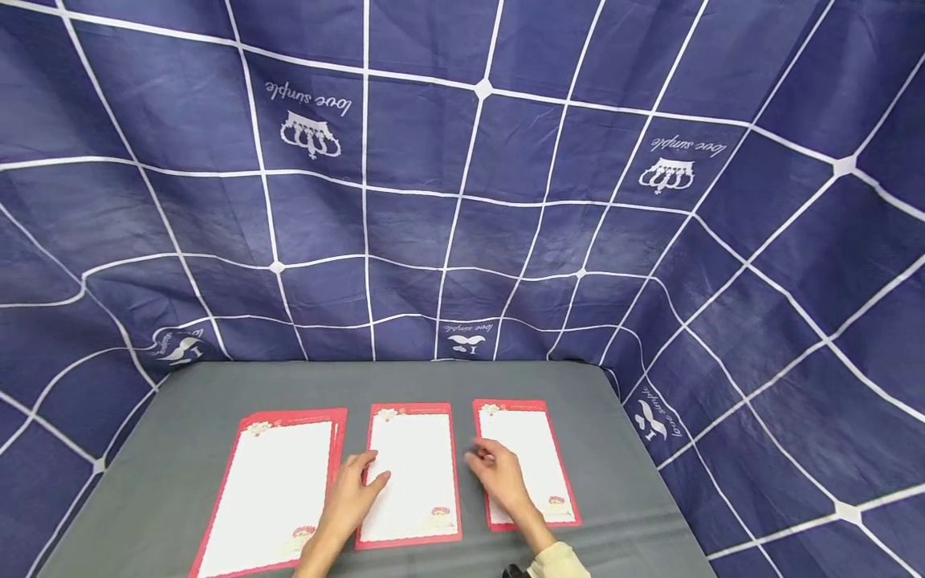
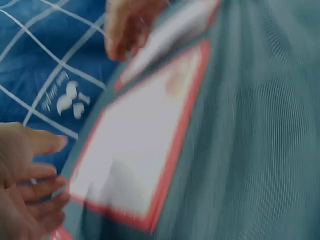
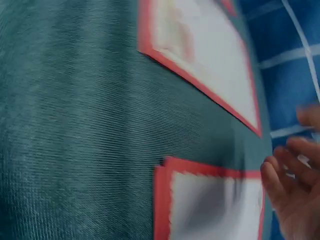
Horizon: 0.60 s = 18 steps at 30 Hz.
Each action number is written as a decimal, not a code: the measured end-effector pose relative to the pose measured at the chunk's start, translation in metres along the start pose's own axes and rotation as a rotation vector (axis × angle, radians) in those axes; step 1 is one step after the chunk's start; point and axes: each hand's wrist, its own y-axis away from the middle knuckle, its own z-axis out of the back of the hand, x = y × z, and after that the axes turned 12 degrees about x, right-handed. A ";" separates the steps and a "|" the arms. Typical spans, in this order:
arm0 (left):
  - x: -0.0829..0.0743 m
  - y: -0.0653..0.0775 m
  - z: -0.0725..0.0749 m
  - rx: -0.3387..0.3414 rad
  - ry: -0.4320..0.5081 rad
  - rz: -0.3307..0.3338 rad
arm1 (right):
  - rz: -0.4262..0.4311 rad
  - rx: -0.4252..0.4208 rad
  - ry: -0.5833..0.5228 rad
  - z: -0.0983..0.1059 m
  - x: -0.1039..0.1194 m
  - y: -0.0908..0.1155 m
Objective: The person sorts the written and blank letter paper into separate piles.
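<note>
Three sets of red-bordered white paper sheets lie side by side on the grey table. The left stack shows several slightly fanned edges. The middle sheets sit squarely in front, and the right sheets lie beyond a strip of bare table. My left hand hovers over the gap between the left and middle sheets, fingers spread and holding nothing. Above the left part of the right sheets is my right hand, its fingers loosely bent with nothing in them. Both wrist views are blurred.
A grey cloth covers the table. Dark blue fabric with white grid lines hangs behind and along the sides, close to the table's edges.
</note>
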 end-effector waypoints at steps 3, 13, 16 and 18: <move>0.017 0.001 0.010 0.065 -0.149 -0.104 | 0.114 0.207 0.140 -0.014 0.006 0.001; 0.050 -0.013 0.030 0.365 -0.373 -0.389 | 0.171 0.420 0.212 -0.032 -0.007 -0.002; 0.055 -0.012 0.031 0.390 -0.375 -0.416 | 0.184 0.416 0.209 -0.031 -0.009 -0.002; 0.058 -0.009 0.032 0.394 -0.366 -0.427 | 0.201 0.413 0.216 -0.030 -0.010 -0.003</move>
